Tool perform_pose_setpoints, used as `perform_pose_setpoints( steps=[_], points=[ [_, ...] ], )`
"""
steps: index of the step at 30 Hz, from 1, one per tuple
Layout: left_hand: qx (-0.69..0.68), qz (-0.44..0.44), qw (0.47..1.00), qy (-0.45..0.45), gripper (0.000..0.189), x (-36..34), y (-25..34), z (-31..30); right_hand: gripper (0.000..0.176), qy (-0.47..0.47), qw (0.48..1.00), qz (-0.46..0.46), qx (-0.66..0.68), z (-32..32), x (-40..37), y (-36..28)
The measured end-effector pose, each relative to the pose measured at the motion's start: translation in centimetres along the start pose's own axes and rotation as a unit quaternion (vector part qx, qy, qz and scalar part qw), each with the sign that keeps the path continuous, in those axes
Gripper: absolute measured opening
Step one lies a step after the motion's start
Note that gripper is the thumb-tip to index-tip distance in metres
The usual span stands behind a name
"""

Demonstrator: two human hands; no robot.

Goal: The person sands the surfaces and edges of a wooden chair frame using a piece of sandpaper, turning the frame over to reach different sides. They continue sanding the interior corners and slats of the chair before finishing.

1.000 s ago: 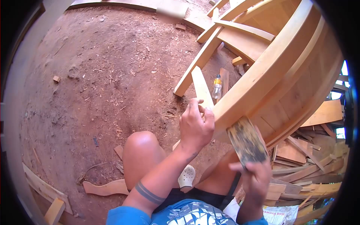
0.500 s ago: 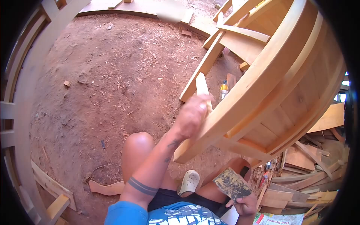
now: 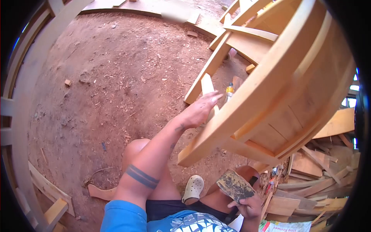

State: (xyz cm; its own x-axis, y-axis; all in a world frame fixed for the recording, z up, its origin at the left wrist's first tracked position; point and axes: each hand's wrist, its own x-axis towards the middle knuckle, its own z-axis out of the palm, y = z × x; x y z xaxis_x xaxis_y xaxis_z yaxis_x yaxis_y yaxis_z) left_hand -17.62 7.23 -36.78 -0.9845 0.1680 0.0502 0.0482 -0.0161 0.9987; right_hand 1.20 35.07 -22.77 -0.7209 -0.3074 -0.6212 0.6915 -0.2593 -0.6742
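My left hand (image 3: 201, 110) reaches across to the furniture frame, its fingers stretched out over a short pale slat (image 3: 207, 84) beside the frame's thick curved rail (image 3: 247, 96). Low at the right, my right hand (image 3: 249, 207) grips a flat, worn rectangular piece (image 3: 236, 186) with a patchy black and tan face, above my thigh. The wooden frame (image 3: 270, 133) has curved rails and inset panels and leans up to the right. Part of the slat is hidden behind my left hand.
A bottle with a yellow label (image 3: 229, 89) stands behind the rail. Scrap wood (image 3: 309, 189) is piled at the right. Another slatted wooden frame (image 3: 29, 89) runs down the left edge. Shavings and a small wood block (image 3: 68, 82) lie on the dirt floor (image 3: 116, 77).
My left hand has straightened its fingers and shifted slightly up over the slat. The worn piece in my right hand has moved slightly left and up. The view has shifted a little.
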Motion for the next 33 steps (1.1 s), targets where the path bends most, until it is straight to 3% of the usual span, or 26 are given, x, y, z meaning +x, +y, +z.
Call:
perform_pose_setpoints(
  steps=[2,3,5,7,8,11,15,17,20,23,28,30,33],
  points=[
    [0.079,-0.003,0.994,0.071,0.046,2.1,-5.7,1.0,0.076,-0.009,1.000,-0.004,0.000,0.9,0.3,0.1],
    [0.047,-0.107,0.992,0.051,0.046,1.7,-5.8,0.4,0.076,-0.017,1.000,-0.007,0.001,1.1,0.7,0.0],
    [0.134,-0.209,0.963,0.104,0.045,1.2,-7.9,0.2,0.074,-0.039,0.999,-0.004,-0.025,1.6,0.8,0.4],
    [0.146,-0.168,0.966,0.129,0.042,0.0,-0.1,0.0,0.071,-0.074,0.997,0.012,-0.033,1.2,0.9,1.0],
    [0.126,-0.133,0.973,0.141,0.044,0.2,-2.1,-0.5,0.071,-0.075,0.997,0.019,-0.013,1.0,0.9,1.6],
    [0.035,-0.117,0.981,0.150,0.047,-1.4,2.7,-1.1,0.069,-0.102,0.994,0.032,0.039,0.5,2.3,3.5],
    [-0.079,0.004,0.984,0.160,0.059,-3.4,5.3,0.2,0.067,-0.123,0.986,0.108,-0.039,-0.6,4.0,4.3],
    [-0.080,0.051,0.980,0.175,0.066,-4.2,6.5,2.2,0.063,-0.145,0.985,0.086,-0.024,-0.7,4.0,5.7],
    [-0.006,0.051,0.985,0.167,0.070,-5.3,7.0,4.5,0.057,-0.194,0.980,0.029,-0.037,-0.8,4.1,5.3],
    [-0.058,-0.035,0.946,0.317,0.071,-7.6,4.0,5.3,0.056,-0.232,0.970,0.045,-0.064,-1.6,4.3,4.3],
    [0.040,-0.039,0.976,0.211,0.070,-7.2,5.3,5.2,0.058,-0.249,0.965,0.051,-0.064,-2.5,4.7,2.5],
    [0.034,-0.035,0.976,0.214,0.068,-7.2,5.4,5.1,0.059,-0.256,0.959,0.045,-0.111,-2.9,4.9,2.4],
    [0.016,-0.028,0.979,0.203,0.068,-7.5,4.8,4.6,0.060,-0.270,0.956,0.104,-0.035,-3.3,4.8,2.5]
  ],
)
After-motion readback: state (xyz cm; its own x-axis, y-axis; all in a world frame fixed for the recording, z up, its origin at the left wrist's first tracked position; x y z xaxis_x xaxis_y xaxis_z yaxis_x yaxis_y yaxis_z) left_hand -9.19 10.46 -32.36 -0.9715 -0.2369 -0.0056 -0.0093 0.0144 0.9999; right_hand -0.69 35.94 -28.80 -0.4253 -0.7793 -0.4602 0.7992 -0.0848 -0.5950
